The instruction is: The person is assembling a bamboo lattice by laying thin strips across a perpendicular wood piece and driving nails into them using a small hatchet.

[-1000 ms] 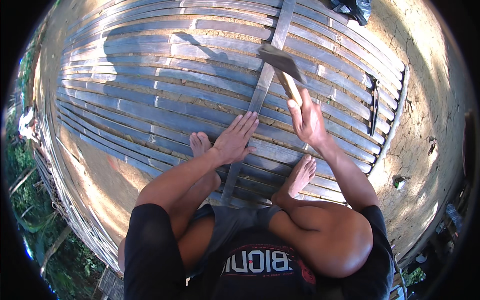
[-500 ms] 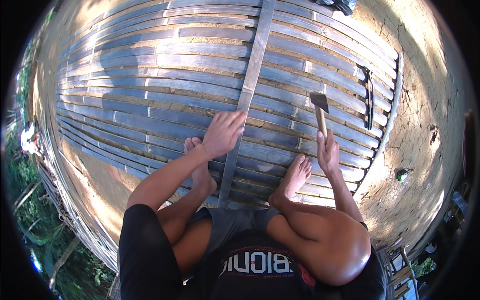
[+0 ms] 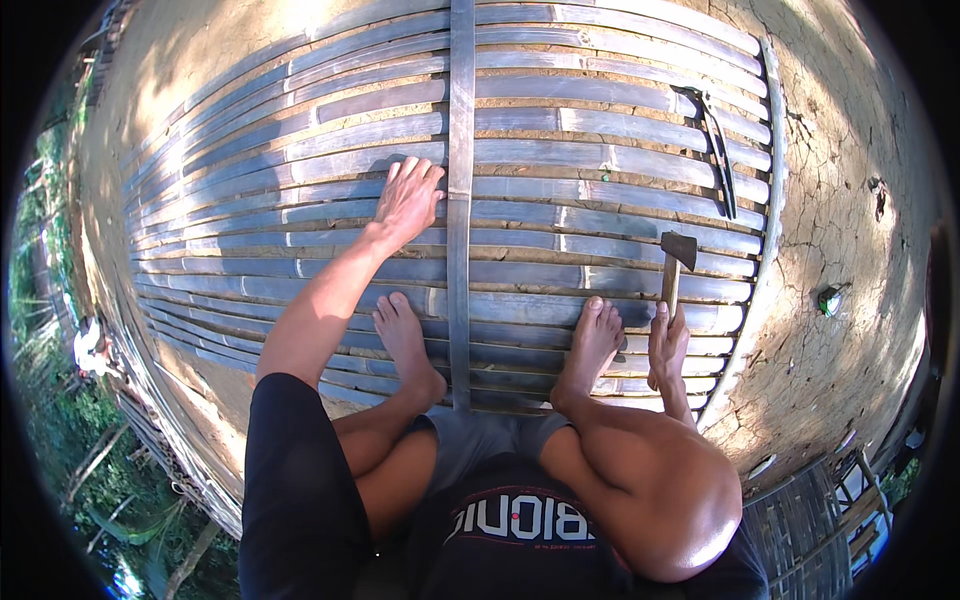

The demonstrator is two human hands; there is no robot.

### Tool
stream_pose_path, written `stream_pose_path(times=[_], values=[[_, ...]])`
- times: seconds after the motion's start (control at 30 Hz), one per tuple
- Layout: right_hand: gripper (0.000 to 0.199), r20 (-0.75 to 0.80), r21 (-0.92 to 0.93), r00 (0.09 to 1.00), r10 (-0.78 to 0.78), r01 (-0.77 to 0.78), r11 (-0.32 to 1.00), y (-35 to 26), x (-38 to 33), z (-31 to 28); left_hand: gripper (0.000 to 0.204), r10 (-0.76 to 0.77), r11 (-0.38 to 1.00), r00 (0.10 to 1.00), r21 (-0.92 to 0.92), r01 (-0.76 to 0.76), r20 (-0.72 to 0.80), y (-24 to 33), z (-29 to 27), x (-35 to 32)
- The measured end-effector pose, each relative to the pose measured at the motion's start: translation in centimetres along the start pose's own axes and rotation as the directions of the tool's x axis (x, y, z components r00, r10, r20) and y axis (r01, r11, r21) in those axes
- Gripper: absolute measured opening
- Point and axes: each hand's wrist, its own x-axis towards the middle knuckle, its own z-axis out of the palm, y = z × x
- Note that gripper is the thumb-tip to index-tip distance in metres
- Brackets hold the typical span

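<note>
My left hand (image 3: 408,205) reaches forward over the bamboo slats (image 3: 370,160), its fingers stretched out and holding nothing. Its fingertips lie just left of the long flat strip (image 3: 460,130) that runs lengthwise across the slats; whether they touch it I cannot tell. In my right hand (image 3: 668,345), fingers wrapped round the wooden handle, is a small hatchet (image 3: 679,250) with a dark metal head pointing away from me. The hatchet is held above the right end of the slats, beside my right foot (image 3: 590,350).
A black long-handled tool, like pliers or cutters (image 3: 716,155), lies on the slats at the right. My left foot (image 3: 405,340) stands on the slats too. Cracked bare earth (image 3: 830,230) borders the platform on the right; green plants (image 3: 80,440) grow at the far left.
My left hand has moved forward along the strip, from on it to its left side. My right hand with the hatchet has come down nearer to me. The view has turned slightly.
</note>
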Motion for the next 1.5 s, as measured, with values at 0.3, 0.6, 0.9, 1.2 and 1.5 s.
stream_pose_path(times=[0.3,0.6,0.9,1.2,1.5], values=[[0.045,-0.068,-0.028,0.996,-0.062,0.06,0.998,0.3,-0.1,-1.1,0.027,-0.034,0.995,0.999,-0.092,0.036,0.025,0.3,-0.9,0.8],[0.043,-0.227,-0.117,0.969,-0.096,0.071,0.991,1.3,-0.6,-1.9,0.014,-0.134,0.956,0.97,-0.285,0.073,-0.201,1.0,0.1,1.4],[0.048,-0.237,-0.249,0.949,-0.205,0.145,0.958,3.0,0.7,-3.5,0.059,-0.251,0.935,0.947,-0.302,0.185,-0.2,2.7,-0.6,2.4],[0.041,-0.297,-0.234,0.658,-0.692,0.653,0.721,-21.9,21.8,-5.5,0.075,-0.318,0.917,0.938,-0.296,0.267,-0.137,3.9,0.9,2.1],[0.06,-0.316,-0.321,0.841,-0.439,0.341,0.884,-39.8,46.2,-7.5,0.075,-0.369,0.869,0.924,-0.391,0.303,-0.102,4.8,1.0,2.0]])
